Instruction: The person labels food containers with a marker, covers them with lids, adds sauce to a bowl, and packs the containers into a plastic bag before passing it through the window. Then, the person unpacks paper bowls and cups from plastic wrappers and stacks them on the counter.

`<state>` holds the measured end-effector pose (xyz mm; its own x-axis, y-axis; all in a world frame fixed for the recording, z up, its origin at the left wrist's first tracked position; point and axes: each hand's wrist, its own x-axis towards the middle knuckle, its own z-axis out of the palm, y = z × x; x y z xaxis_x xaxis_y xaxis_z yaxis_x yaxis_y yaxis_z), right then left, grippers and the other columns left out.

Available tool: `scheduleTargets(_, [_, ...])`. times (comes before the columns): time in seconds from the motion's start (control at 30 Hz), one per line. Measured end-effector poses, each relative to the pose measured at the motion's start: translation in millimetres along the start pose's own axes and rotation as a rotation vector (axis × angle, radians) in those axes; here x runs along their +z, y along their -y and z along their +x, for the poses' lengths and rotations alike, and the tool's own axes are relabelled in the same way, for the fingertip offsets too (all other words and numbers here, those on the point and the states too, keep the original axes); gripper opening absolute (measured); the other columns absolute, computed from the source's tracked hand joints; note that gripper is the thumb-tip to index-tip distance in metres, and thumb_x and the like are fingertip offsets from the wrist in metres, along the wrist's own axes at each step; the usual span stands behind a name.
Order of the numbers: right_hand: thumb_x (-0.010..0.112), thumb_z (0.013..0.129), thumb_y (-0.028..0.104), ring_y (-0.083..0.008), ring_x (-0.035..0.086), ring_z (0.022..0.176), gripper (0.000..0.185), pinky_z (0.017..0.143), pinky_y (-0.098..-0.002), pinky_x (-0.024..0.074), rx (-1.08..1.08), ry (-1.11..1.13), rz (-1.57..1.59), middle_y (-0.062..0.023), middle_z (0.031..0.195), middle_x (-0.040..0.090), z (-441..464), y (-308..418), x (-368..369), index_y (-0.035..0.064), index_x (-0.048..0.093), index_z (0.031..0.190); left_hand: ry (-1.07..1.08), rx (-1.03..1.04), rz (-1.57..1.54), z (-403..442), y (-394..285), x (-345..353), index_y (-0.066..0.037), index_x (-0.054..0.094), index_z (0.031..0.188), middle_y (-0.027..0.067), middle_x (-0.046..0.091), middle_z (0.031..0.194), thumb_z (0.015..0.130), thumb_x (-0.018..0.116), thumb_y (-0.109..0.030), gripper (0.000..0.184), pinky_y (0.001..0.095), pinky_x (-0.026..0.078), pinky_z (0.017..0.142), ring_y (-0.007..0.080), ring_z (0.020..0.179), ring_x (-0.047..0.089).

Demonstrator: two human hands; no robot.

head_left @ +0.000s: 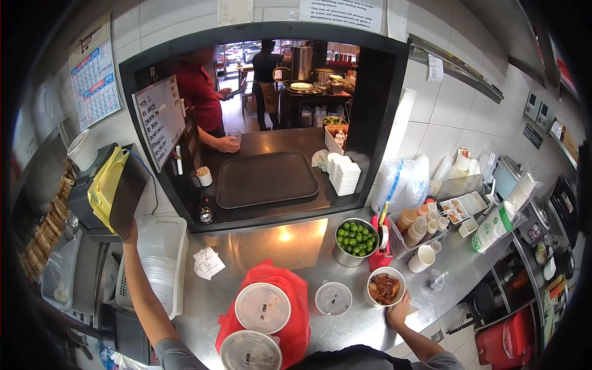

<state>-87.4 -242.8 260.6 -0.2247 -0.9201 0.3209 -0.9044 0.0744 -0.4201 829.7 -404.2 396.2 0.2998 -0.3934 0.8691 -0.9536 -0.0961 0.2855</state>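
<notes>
At the left, my left arm is raised and my left hand [129,232] touches the lower edge of a dark box-like panel [131,196]; its fingers are mostly hidden. Bright yellow sheets or plastic [108,188] hang beside that panel. My right hand [398,311] curls around the near side of a white bowl [372,301] filled with brown, sauced food [385,288]. To the bowl's left stands a lidded tub [333,300] with writing on top. Two larger lidded containers, one farther back [263,308] and one nearer [251,351], sit on a red plastic bag [290,283].
A pot of green limes [356,237] and a basket of sauce bottles [414,228] stand behind the bowl. Paper slips [209,263] lie left on the steel counter. Through the hatch, a black tray [267,179] rests near a person in red [200,92] holding a glass.
</notes>
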Motion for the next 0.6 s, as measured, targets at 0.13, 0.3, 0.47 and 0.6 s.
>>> scheduleTargets(0.13, [0.05, 0.075, 0.006, -0.0429, 0.027, 0.12, 0.057, 0.101, -0.0474, 0.0241, -0.009, -0.01, 0.012, -0.0253, 0.128, 0.03, 1, -2, 1, -0.0072, 0.031, 0.128, 0.055, 0.045, 0.099, -9, 16, 17, 0.001, 0.054, 0.112, 0.0174, 0.054, 0.117, 0.088, 0.047, -0.018, 0.031, 0.0392, 0.035, 0.096, 0.0297, 0.112, 0.049])
scheduleTargets(0.3, [0.049, 0.075, 0.005, -0.0436, 0.026, 0.121, 0.058, 0.102, -0.0467, 0.0226, -0.046, -0.006, -0.014, -0.0277, 0.129, 0.029, -1, -11, 8, -0.0098, 0.029, 0.127, 0.352, 0.078, 0.666, -42, 48, 17, -0.005, 0.051, 0.118, 0.0193, 0.047, 0.125, 0.087, 0.041, -0.013, 0.034, 0.0408, 0.034, 0.099, 0.034, 0.115, 0.045])
scheduleTargets(0.47, [0.048, 0.079, 0.009, -0.0443, 0.029, 0.116, 0.052, 0.1, -0.0466, 0.0234, -0.05, 0.006, -0.056, -0.0299, 0.125, 0.031, -2, -24, 17, -0.0125, 0.032, 0.123, 0.328, -0.18, 0.391, -40, 1, -13, -0.009, 0.054, 0.095, 0.0134, 0.057, 0.103, 0.079, 0.054, -0.013, 0.017, 0.0417, 0.046, 0.08, 0.0315, 0.104, 0.053])
scheduleTargets(0.6, [0.048, 0.075, 0.005, -0.0451, 0.027, 0.118, 0.049, 0.1, -0.0477, 0.0234, -0.017, 0.007, -0.026, -0.0307, 0.125, 0.029, -1, -9, 9, -0.0145, 0.037, 0.119, 0.53, -0.012, 0.46, -26, -54, -43, -0.007, 0.056, 0.082, 0.0141, 0.058, 0.089, 0.072, 0.062, -0.013, 0.014, 0.0406, 0.045, 0.076, 0.0306, 0.091, 0.057])
